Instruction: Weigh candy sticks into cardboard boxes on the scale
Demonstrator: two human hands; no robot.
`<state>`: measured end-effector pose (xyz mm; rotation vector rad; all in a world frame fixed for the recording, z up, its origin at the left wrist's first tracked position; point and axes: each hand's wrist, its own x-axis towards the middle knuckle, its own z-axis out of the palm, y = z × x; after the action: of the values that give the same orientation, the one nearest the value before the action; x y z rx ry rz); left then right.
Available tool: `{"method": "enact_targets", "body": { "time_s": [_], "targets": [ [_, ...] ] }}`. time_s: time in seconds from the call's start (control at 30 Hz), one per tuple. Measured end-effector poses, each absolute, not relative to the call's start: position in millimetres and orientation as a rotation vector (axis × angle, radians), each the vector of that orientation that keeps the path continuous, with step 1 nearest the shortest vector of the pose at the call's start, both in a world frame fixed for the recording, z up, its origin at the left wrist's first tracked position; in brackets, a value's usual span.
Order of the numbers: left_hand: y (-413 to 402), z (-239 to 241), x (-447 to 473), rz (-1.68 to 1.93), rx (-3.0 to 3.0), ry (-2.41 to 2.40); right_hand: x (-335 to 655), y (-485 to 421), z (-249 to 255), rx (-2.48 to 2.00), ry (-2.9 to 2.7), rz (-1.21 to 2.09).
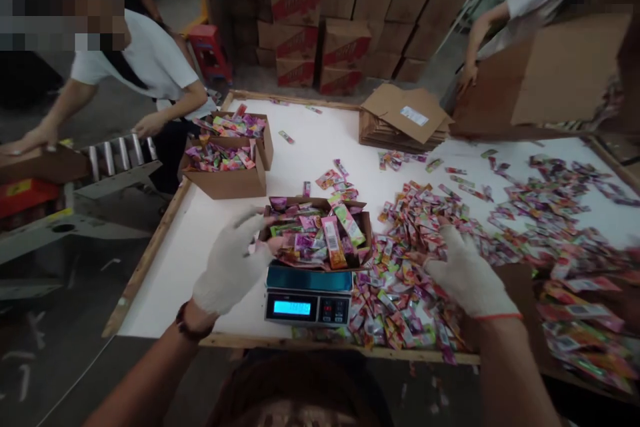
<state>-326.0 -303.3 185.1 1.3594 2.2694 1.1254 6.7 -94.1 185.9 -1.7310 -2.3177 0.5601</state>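
Observation:
A small cardboard box (370, 230) full of colourful snack packets (333, 240) stands on a digital scale (307, 297) with a lit blue display. My left hand (233, 260), in a white glove with bare fingertips, is at the box's left side, fingers apart, fingertips at its edge. To the right, my right hand (463, 270), gloved the same way, reaches into a heap of loose packets (400, 293). Its thumb and fingers are spread against the packets, and some fingertips are hidden among them.
Two filled boxes (225, 180) stand at the table's left edge. Flattened cartons (405, 113) lie stacked at the back. One co-worker (145, 60) works by a roller conveyor (120, 157) at left; another person's arm (480, 33) holds a large carton (550, 80) at right.

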Motion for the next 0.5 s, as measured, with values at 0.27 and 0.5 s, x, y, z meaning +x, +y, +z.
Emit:
{"method": "enact_targets", "body": {
  "time_s": [0.27, 0.5],
  "targets": [
    [-304.4, 129.3, -317.9, 1.349, 0.486, 1.894, -108.6, -117.6, 170.6, -1.346, -2.525, 0.397],
    [-306.2, 124.6, -314.8, 1.388, 0.424, 1.723, -79.8, -84.9, 195.8, -1.479, -2.565, 0.32]
  ]
}}
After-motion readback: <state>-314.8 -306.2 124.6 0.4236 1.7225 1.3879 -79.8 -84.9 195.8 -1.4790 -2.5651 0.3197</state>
